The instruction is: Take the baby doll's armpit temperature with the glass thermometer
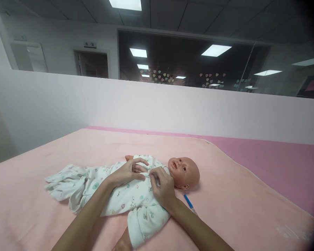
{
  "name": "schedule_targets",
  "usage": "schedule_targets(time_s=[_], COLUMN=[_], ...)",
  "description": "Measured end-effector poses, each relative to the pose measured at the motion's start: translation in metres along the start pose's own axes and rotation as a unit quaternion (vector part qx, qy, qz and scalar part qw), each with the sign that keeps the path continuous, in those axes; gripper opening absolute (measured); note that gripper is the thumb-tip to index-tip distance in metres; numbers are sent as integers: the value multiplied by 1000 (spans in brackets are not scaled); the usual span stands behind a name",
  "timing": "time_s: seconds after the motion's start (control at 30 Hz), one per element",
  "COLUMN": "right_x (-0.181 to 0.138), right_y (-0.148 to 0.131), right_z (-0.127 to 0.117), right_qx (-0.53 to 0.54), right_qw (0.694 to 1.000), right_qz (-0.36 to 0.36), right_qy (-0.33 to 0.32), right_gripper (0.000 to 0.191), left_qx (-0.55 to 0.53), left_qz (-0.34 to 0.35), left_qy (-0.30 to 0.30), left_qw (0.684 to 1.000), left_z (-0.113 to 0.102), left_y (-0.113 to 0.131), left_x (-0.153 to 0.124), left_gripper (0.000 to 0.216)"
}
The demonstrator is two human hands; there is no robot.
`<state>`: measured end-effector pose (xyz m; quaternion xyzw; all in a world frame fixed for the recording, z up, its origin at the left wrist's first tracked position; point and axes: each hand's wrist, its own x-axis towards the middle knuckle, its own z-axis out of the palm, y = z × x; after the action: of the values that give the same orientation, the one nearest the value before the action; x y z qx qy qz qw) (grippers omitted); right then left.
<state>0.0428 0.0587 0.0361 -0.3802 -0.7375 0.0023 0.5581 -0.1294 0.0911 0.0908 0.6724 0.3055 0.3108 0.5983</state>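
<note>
A baby doll [184, 170] lies on its back on a soft pink blanket [238, 209], with its head to the right and its feet to the left. It wears a white baby suit [125, 198] with small pictures on it. Lying face up like this, the doll has the front of the suit on top, where both hands can get at it. The left hand [127, 173] rests on the doll's chest with its fingers bent, pinching the cloth. The right hand [164, 189] is just beside it, near the doll's neck, and its fingers are closed on the cloth too. The hands are very close, most likely so each can hold one edge of the suit's front. The fingers cover that spot, so you cannot see if there is a snap or a button. The leg part of the suit looks flat and crumpled, and it is hard to tell if the doll's legs are inside. A blue pen [188, 201] lies near the doll's head, partly hidden by the right arm. The doll's near hand is cut off at the bottom edge.
</note>
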Motion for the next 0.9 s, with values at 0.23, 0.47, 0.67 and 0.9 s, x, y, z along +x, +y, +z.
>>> schedule_targets(time_s=[0.23, 0.47, 0.67, 0.9], right_x=[0, 0, 1, 1], right_y=[1, 0, -1, 0], right_z=[1, 0, 0, 1], right_qx=[-10, -11, -17, -28], right_qw=[1000, 1000, 1000, 1000], right_qz=[-3, 3, 0, -3], right_qy=[-2, -4, -9, 2], right_gripper=[10, 11, 10, 11], left_qx=[-13, -11, 11, 21], left_qz=[10, 3, 6, -1], left_qy=[-9, -7, -2, 9], left_qw=[1000, 1000, 1000, 1000], left_z=[0, 2, 3, 3], left_y=[-2, -1, -1, -1], left_x=[2, 1, 1, -1], left_gripper=[41, 40, 38, 41])
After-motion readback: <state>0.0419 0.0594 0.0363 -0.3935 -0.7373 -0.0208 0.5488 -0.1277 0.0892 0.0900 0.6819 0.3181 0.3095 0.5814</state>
